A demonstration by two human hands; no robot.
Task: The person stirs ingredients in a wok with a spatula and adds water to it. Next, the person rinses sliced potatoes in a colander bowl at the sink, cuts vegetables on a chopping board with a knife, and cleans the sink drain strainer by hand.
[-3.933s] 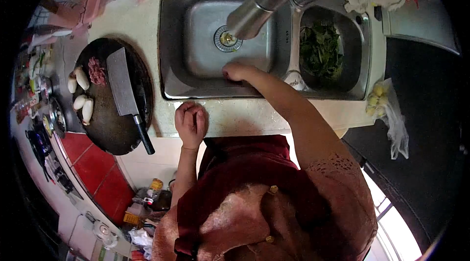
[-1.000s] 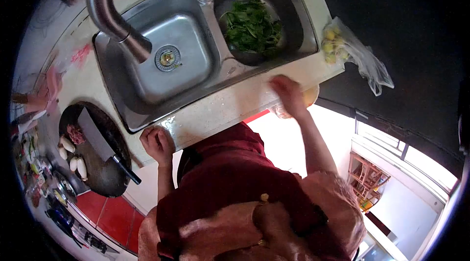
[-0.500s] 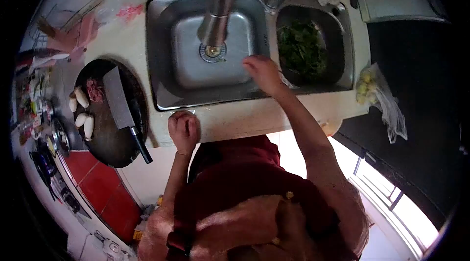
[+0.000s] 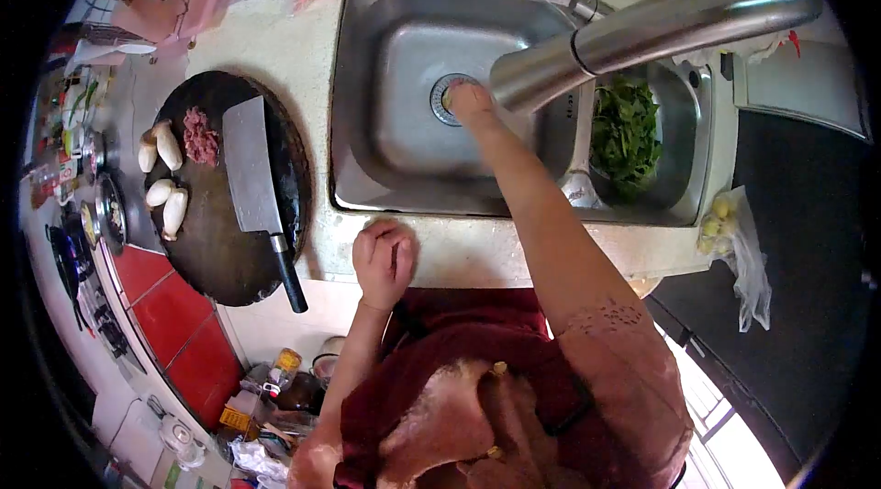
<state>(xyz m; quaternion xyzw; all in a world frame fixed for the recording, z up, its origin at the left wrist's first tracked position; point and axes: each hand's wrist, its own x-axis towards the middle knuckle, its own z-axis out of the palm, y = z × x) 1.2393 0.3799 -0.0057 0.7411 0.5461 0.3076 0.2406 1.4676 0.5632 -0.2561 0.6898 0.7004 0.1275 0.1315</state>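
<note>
My right hand (image 4: 472, 104) reaches down into the large sink basin (image 4: 395, 140), its fingers closed together over the middle of the drain strainer (image 4: 442, 113). A small yellowish bit shows at the fingertips; what they grip is not clear. The steel faucet (image 4: 642, 30) hangs just right of that hand. My left hand (image 4: 384, 260) rests curled on the counter's front edge, with nothing visible in it. Left of it lies a round dark cutting board (image 4: 206, 250), bearing a cleaver (image 4: 250, 168), a heap of minced meat (image 4: 200, 136) and several pale mushrooms (image 4: 174, 212).
Green leaves (image 4: 626, 136) lie in the smaller right basin (image 4: 690, 150). A plastic bag of yellowish-green produce (image 4: 734, 237) sits at the counter's right end, beside a dark surface (image 4: 798, 214). The cleaver's handle (image 4: 291, 278) juts past the board's front edge.
My right hand has moved from the basin's right side to the drain, left and deeper. The view has shifted, so the faucet now appears farther right. My left hand stays at the counter edge.
</note>
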